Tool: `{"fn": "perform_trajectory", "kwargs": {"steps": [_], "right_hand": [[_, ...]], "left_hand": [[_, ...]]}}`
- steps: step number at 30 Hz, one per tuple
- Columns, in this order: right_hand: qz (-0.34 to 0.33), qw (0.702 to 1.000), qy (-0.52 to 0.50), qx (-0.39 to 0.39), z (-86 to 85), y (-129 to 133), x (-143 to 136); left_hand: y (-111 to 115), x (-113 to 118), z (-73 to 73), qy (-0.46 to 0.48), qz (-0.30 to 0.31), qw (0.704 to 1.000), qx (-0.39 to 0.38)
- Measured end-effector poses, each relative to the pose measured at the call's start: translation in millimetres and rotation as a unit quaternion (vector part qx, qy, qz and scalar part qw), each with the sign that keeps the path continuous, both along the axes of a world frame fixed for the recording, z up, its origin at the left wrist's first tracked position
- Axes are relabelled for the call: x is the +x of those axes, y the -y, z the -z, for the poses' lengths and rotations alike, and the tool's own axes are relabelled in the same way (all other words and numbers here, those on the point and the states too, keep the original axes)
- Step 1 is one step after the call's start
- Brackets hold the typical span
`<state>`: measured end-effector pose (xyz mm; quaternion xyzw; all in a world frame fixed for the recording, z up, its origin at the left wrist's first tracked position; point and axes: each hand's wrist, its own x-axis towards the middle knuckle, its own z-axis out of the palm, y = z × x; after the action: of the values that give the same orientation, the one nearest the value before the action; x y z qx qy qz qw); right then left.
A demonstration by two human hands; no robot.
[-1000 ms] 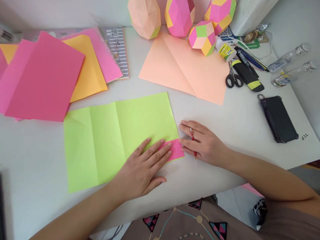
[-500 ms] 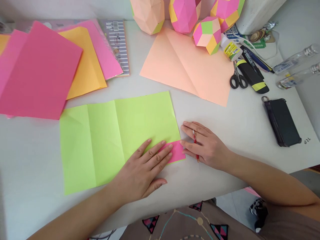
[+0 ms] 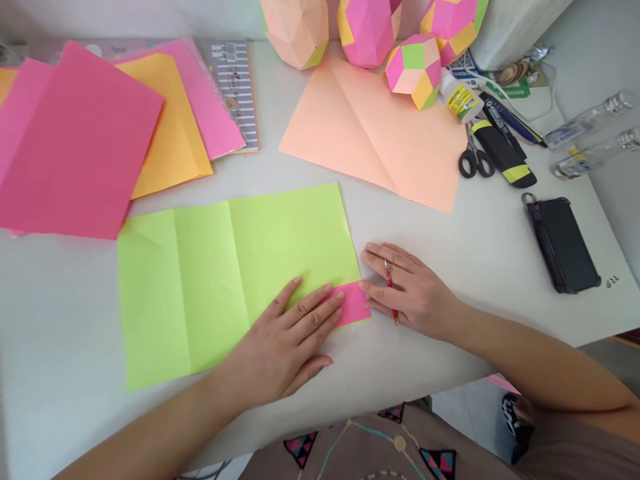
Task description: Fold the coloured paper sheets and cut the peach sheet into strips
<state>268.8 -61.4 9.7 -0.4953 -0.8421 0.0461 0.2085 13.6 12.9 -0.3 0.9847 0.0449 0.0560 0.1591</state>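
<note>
Partly under the spread left hand (image 3: pixel 287 343), pink paper (image 3: pixel 356 305); at its end, right hand (image 3: pixel 417 293) around red tool (image 3: pixel 389 279).

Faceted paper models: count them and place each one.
4: a mostly peach model at the group's left, a mostly pink one beside it, a pink-and-yellow one at back right, and a smaller multicoloured one in front. Others may be hidden.

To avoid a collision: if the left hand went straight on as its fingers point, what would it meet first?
The left hand, touching the pink paper, would probably meet the right hand first, just beyond, though depth is unclear.
</note>
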Motion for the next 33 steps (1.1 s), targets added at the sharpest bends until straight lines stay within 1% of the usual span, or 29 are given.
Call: {"fn": "perform_trajectory", "kwargs": {"steps": [8, 15, 23, 25, 29, 33], "right_hand": [[0.008, 1.0, -0.012, -0.017, 0.2, 0.0, -0.4], [0.007, 1.0, -0.002, -0.027, -2.9, -0.3, -0.7], [0.005, 1.0, -0.006, -0.03, 1.0, 1.2, 0.6], [0.006, 1.0, -0.006, -0.029, 1.6, 1.1, 0.8], [0.002, 1.0, -0.007, -0.017, 1.9, 1.0, 0.9], [-0.002, 1.0, -0.008, -0.016, 2.0, 1.1, 1.1]], "left_hand": [[0.7, -0.5, 1.0, 0.011, -0.011, 1.0, -0.017], [0.7, -0.4, 0.3, 0.018, -0.013, 0.999, -0.023], [0.6, -0.4, -1.1, 0.021, -0.015, 0.999, -0.034], [0.6, -0.5, -1.8, 0.033, -0.015, 0.998, -0.043], [1.1, 0.0, -3.2, 0.075, -0.035, 0.994, -0.068], [1.5, 0.3, -3.5, 0.091, -0.036, 0.993, -0.07]]}}
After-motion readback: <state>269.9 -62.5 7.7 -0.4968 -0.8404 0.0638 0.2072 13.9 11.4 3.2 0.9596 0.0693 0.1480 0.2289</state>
